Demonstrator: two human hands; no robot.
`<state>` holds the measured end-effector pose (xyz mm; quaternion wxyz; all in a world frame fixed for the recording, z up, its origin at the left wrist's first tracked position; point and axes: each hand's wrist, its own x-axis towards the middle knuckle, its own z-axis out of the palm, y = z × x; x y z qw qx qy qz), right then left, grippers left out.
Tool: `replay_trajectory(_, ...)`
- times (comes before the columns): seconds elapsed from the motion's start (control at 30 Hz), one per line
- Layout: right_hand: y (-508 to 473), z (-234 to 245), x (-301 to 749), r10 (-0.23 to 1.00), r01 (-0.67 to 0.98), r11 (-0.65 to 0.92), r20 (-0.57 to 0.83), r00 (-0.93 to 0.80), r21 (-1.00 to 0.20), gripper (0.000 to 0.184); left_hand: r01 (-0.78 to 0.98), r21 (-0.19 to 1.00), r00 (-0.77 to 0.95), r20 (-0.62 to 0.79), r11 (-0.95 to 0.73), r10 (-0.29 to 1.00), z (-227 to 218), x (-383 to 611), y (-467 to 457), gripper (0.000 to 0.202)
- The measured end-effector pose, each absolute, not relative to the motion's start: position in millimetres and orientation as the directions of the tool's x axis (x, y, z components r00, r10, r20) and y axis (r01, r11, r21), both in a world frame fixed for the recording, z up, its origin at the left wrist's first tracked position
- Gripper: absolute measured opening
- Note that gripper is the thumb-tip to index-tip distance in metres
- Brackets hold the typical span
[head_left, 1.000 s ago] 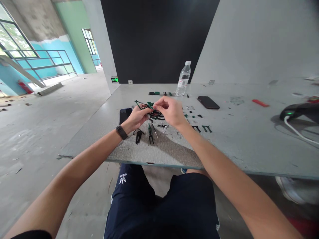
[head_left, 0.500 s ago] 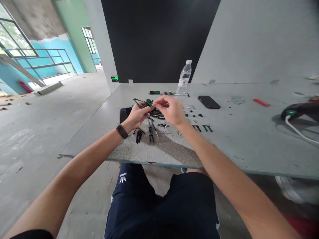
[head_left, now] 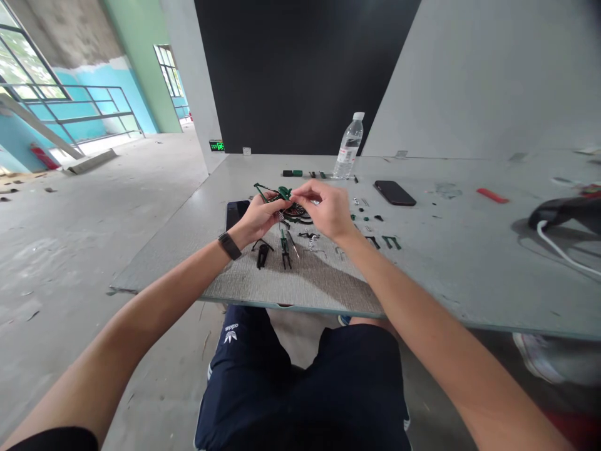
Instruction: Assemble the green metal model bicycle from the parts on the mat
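Note:
Above the grey table (head_left: pixel 469 275), my left hand (head_left: pixel 258 216) grips a small dark green model frame (head_left: pixel 273 192) with thin rods. My right hand (head_left: pixel 326 210) pinches at the frame's right end; what sits between its fingertips is too small to make out. Under the hands lie a black wheel with a red centre (head_left: pixel 297 214), a green fork piece (head_left: pixel 283 243), a black part (head_left: pixel 261 254) and several tiny screws and bits (head_left: pixel 370 235). A black band is on my left wrist.
A phone (head_left: pixel 235 213) lies left of my hands, another phone (head_left: pixel 394 192) to the right. A water bottle (head_left: pixel 348 148) stands at the back. A red tool (head_left: pixel 492 195) and a black device with a white cable (head_left: pixel 561 216) lie far right. Someone's shoe (head_left: pixel 539 357) shows below the table edge.
Both hands stay together on the green frame with only slight finger shifts. The view has drifted a little.

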<state>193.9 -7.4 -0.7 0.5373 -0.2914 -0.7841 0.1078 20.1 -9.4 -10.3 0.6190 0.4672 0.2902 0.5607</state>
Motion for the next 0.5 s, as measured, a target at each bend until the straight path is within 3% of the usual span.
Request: replay_trajectory(0.5, -4.0, 1.5, 199.7, 0.589, 0.353, 0.802, 0.736, -0.334, -0.481, 0.019, -0.457, 0.888, 0.213, 0.051, 0.054, 0.976, -5.7, 24.8, -16.6, 0.017)
